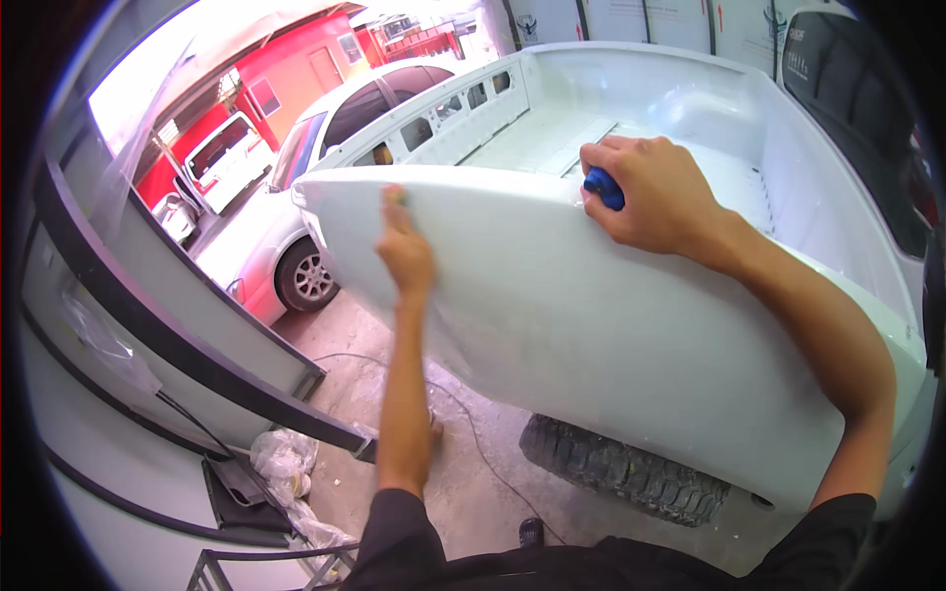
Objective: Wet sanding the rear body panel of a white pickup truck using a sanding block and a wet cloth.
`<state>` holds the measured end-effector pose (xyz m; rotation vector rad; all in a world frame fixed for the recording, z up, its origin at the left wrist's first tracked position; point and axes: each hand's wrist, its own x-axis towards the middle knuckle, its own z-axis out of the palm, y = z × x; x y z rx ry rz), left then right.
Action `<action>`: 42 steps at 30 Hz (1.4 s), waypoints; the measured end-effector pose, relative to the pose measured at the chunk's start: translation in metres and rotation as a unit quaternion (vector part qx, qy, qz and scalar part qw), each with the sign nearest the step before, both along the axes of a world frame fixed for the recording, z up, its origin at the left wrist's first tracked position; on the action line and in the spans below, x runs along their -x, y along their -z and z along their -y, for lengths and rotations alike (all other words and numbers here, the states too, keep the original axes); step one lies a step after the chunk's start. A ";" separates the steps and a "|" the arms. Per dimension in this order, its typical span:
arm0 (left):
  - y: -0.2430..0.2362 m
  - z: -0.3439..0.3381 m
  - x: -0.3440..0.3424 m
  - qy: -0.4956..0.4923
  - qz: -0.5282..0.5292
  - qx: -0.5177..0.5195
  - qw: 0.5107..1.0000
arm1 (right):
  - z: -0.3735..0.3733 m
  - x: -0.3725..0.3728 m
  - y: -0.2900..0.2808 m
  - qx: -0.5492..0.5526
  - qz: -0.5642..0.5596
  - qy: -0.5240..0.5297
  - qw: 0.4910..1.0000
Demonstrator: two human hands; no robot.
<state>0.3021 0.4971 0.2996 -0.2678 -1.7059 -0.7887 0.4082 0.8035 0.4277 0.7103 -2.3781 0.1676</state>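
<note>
A white pickup bed side panel spans the middle of the view. My right hand rests at its top edge, fingers wrapped round a small blue cylindrical object whose kind I cannot make out. Farther left, my left hand touches the panel just below the top edge, near its left end. Its fingers are closed and slightly blurred; a small thing seems to sit at the fingertips, too unclear to name.
Beyond the panel lies the truck bed. Below it shows a knobbly tire. A cable crosses the concrete floor. At left stand a dark-framed partition and crumpled plastic; a white car is parked behind.
</note>
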 end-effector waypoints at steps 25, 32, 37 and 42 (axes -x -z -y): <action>-0.046 0.094 0.035 -0.101 0.208 -0.055 0.971 | 0.011 -0.003 -0.007 0.024 0.024 -0.036 0.999; 0.026 -0.016 -0.037 0.025 -0.059 0.136 0.989 | 0.005 -0.004 -0.004 0.003 0.048 -0.004 0.999; -0.027 0.092 0.023 -0.128 0.122 0.016 0.984 | 0.009 -0.012 -0.006 0.013 0.013 -0.034 0.999; 0.047 -0.015 -0.035 0.002 -0.053 0.020 0.998 | -0.015 0.009 0.009 -0.021 -0.083 -0.041 0.996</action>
